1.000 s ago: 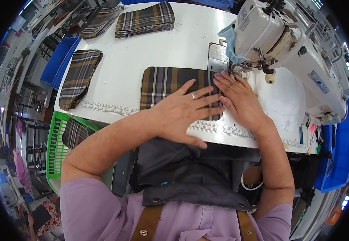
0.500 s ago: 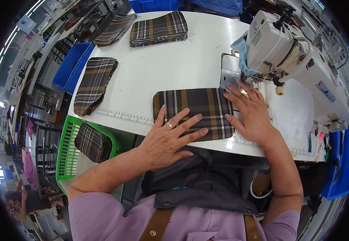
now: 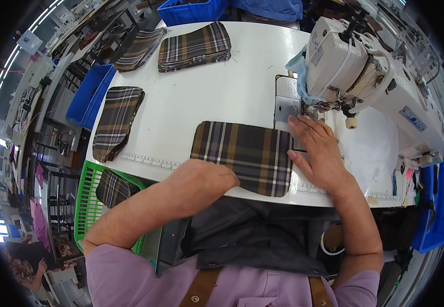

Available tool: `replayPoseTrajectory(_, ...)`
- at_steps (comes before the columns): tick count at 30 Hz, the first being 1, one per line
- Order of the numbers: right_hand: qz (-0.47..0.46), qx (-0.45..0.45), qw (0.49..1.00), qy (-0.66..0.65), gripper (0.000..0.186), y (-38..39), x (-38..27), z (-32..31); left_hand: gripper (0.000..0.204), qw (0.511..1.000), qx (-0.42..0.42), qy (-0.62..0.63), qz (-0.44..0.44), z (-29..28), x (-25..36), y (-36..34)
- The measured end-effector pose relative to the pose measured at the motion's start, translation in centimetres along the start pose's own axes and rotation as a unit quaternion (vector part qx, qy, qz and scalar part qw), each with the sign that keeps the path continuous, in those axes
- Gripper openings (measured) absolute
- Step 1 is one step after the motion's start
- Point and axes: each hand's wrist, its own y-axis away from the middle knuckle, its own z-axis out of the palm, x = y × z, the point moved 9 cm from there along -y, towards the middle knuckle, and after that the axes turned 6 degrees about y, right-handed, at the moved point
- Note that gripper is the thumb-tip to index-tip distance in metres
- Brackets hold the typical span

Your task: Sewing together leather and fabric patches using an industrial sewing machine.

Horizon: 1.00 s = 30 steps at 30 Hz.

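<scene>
A dark plaid fabric panel (image 3: 242,156), rectangular with rounded corners, lies flat near the table's front edge. At its near left edge my left hand (image 3: 204,184) is closed, fingers curled together over the rim; the fingertips are partly hidden. My right hand (image 3: 318,148) rests by the panel's right edge with fingers stretched out and thumb touching the border. Just beyond those fingers are the metal plate (image 3: 287,108) and needle area of a white sewing machine (image 3: 337,61).
Stacks of plaid pieces lie at the far side (image 3: 194,48) and left side (image 3: 115,120) of the white table (image 3: 181,102). A green basket (image 3: 85,204) with more plaid pieces stands below the left edge. Blue bins (image 3: 90,94) flank the table. Another person sits far left.
My left hand has gone from spread flat on the panel to curled at its near edge. My right fingers have drawn slightly nearer. The view has shifted a little.
</scene>
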Motion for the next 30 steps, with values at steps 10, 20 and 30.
replayPoseTrajectory(10, -0.010, -0.005, 0.999, -0.030, 0.049, -0.5, -0.2, -0.3, 0.010, 0.866, 0.476, -0.122, -0.090, -23.4, -13.9, -0.6)
replayPoseTrajectory(20, -0.013, -0.016, 0.999, -0.032, 0.048, -0.4, -0.3, -0.3, 0.014, 0.901, 0.367, -0.218, -0.074, -13.3, -26.1, -5.1)
replayPoseTrajectory(30, -0.033, 0.074, 0.995, -0.057, 0.035, 0.4, 0.1, -0.5, 0.015, 0.905, 0.364, -0.219, 0.033, -9.1, -16.4, -6.0)
